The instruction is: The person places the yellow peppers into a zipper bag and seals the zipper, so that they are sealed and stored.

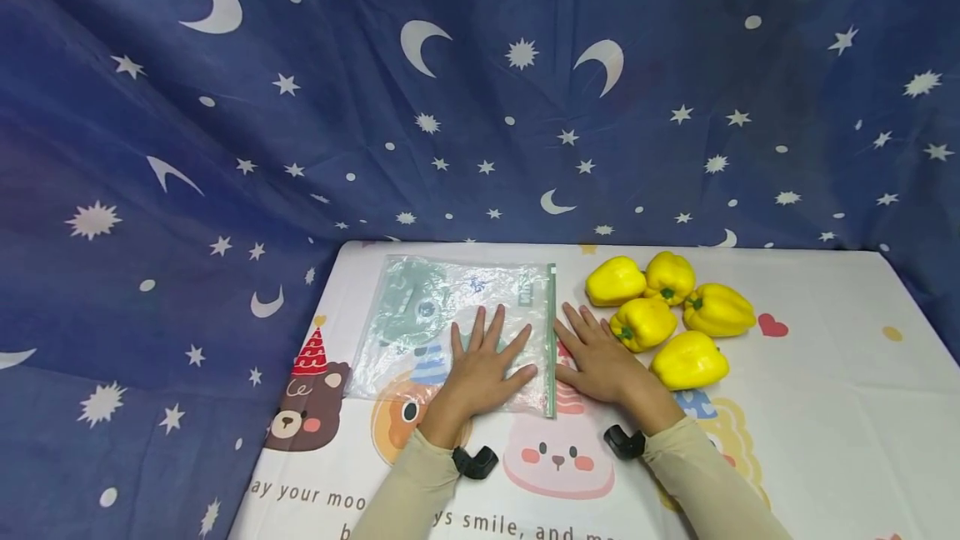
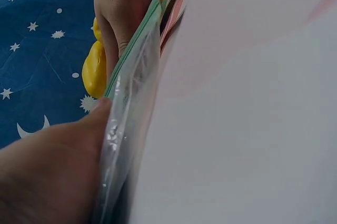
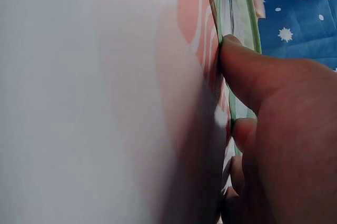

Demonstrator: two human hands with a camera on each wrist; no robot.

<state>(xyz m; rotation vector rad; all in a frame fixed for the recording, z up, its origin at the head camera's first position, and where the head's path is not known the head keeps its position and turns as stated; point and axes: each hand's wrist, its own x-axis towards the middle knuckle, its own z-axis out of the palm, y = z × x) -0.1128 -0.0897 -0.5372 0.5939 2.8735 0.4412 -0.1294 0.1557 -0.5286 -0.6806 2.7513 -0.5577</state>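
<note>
A clear zip bag (image 1: 420, 307) with a green zip strip (image 1: 551, 282) lies flat on the table, its zip edge to the right. My left hand (image 1: 482, 373) rests palm down on the bag, fingers spread and straight. Beside the zip edge, my right hand (image 1: 600, 363) lies with extended fingers, their tips right at the strip. In the right wrist view the thumb (image 3: 247, 66) touches the green edge. Several yellow bell peppers, such as the nearest one (image 1: 690, 361), sit just right of the right hand.
A white table cover (image 1: 832, 407) printed with cartoon animals and lettering is spread beneath everything. Behind and to the left hangs a dark blue curtain (image 1: 480, 182) with white moons and stars, meeting the table's back and left edges. Black bands (image 1: 476, 463) sit at both wrists.
</note>
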